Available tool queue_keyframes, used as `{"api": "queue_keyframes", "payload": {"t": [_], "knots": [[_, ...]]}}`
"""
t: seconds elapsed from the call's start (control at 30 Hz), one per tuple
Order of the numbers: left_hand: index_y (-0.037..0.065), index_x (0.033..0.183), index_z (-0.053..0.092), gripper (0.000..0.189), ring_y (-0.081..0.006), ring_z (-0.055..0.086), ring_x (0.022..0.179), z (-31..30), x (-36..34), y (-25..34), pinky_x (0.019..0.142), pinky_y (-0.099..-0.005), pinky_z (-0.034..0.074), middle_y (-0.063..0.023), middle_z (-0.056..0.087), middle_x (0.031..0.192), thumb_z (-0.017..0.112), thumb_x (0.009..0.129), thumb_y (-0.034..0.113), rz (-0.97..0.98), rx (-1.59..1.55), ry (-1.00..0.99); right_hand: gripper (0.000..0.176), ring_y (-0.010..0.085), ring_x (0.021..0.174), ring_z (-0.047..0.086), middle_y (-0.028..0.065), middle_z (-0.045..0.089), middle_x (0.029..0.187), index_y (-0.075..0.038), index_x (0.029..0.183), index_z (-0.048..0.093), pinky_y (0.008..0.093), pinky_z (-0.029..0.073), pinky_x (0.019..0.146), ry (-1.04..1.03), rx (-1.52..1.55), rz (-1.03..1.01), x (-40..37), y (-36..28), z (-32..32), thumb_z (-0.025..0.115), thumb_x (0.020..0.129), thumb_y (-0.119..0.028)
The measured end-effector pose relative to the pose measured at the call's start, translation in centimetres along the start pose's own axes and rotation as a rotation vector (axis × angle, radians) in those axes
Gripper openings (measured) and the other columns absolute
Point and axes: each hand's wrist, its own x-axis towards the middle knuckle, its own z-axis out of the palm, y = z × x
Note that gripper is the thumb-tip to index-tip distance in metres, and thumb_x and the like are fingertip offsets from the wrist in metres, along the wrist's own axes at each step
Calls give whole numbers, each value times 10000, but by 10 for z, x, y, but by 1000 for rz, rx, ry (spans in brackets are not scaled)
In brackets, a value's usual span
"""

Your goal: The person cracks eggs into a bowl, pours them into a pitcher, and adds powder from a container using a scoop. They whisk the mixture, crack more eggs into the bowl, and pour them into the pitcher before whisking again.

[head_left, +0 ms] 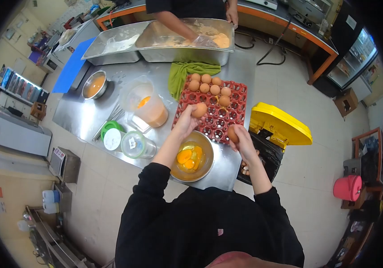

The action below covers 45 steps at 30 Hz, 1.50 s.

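Note:
My left hand (187,121) is closed round a brown egg (199,110) above the near left part of a red egg tray (234,91). A second brown egg (233,133) is in my right hand (244,144), at the tray's near right corner. Several eggs (205,79) stand in the tray's far rows, while many nearer cups hold none. Below my left hand a metal bowl (207,167) on the table's near edge contains cracked eggs with orange yolks (189,157).
A measuring jug (155,114), whisk (111,115), lidded jars (138,145) and small bowl (95,85) stand left. A green cloth (180,73) lies beyond. A co-worker's gloved hand (205,41) is in a large metal pan (178,54). A yellow-lidded bin (283,125) stands right.

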Motion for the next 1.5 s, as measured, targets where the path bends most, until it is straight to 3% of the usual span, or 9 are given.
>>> {"api": "queue_keyframes", "payload": {"t": [0.13,0.27,0.4,0.5,0.57,0.7,0.83,1.23,1.5], "knots": [[8,1105,473,389,-167,579,729,-12,-13,-4,646,-244,495,-132,600,897,370,890,316,-77,-145,-1,268,88,517,460,46,521,814,-82,1095,440,214,339,423,46,42,-51,36,10,42,452,955,-310],[27,1107,473,383,-177,579,778,-23,-19,-4,697,-280,497,-132,598,902,346,890,316,-31,-233,-53,263,93,605,467,66,499,924,-86,1142,415,213,370,502,292,-59,-607,41,3,85,420,956,-271],[49,1105,475,377,-182,565,773,7,-33,-4,717,-301,478,-121,596,888,331,890,323,82,-178,133,354,201,976,457,143,432,1103,11,1182,354,342,389,883,334,-452,-965,41,26,112,459,902,-178],[57,1096,481,368,-169,543,761,0,-34,-15,710,-316,451,-87,576,911,315,900,321,142,-118,115,324,195,884,505,139,484,1040,3,1151,402,312,419,791,258,-556,-921,53,49,120,455,920,-217],[60,1096,483,371,-161,538,770,-32,-34,-15,715,-316,446,-79,564,940,302,907,322,101,-71,-107,324,170,773,512,118,515,966,-8,1138,416,280,416,681,65,-52,-481,51,38,118,443,926,-251],[82,1100,469,312,-127,553,786,-34,-57,-3,677,-276,442,-33,555,946,537,857,264,154,-44,-72,320,130,604,489,83,551,861,-32,1106,443,236,367,526,-263,465,34,46,18,105,415,936,-302],[68,1125,435,488,-129,566,871,-11,-88,9,738,-266,476,-51,563,972,724,732,73,319,163,91,295,141,638,499,76,561,898,-37,1087,475,242,413,575,-373,350,167,31,6,105,406,950,-288],[44,1050,484,483,-147,583,923,-33,-123,-2,804,-285,490,-66,582,991,774,665,86,566,846,156,417,106,729,584,80,579,933,-7,1252,398,266,487,649,-643,-551,36,28,23,91,540,877,-123],[51,989,541,465,-189,629,814,-39,-134,-19,749,-297,507,-84,622,896,791,601,104,753,1063,161,473,370,1097,510,250,516,1112,-23,1237,364,391,382,946,-661,-938,-209,17,39,94,511,810,-163]]}}
